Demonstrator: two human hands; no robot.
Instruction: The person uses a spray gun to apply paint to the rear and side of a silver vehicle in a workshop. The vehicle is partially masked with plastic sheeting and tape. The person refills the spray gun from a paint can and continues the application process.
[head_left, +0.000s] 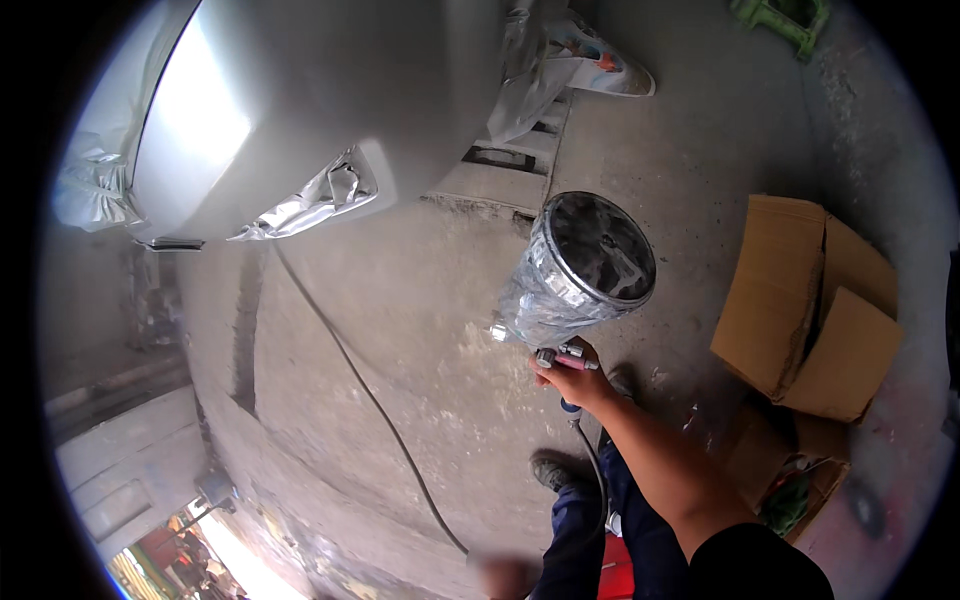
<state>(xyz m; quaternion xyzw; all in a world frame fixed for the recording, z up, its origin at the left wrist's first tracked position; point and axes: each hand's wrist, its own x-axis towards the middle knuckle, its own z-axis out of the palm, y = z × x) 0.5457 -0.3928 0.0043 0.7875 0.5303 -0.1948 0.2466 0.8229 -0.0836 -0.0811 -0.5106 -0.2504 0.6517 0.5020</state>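
My right hand point(570, 375) is closed around the handle of a spray gun point(545, 355), held out in front of me over the floor. A large round cup point(530, 300), wrapped in crinkled, stained plastic, sits on the gun, its dark lid tilted toward me. From the handle a grey air hose point(592, 455) hangs down past my legs. At the lower edge, a blurred shape that looks like my left hand point(505, 577) is beside the hose; its fingers cannot be made out. Ahead on the left is a silver-grey car bumper point(330, 100), apart from the gun.
Crumpled foil point(325, 200) covers the bumper's lamp opening. The hose point(370, 390) runs across the concrete floor toward the bumper. Open cardboard boxes point(770, 300) stand at right. A green metal stand point(785, 20) is at the far right, a white panel point(135, 470) at lower left.
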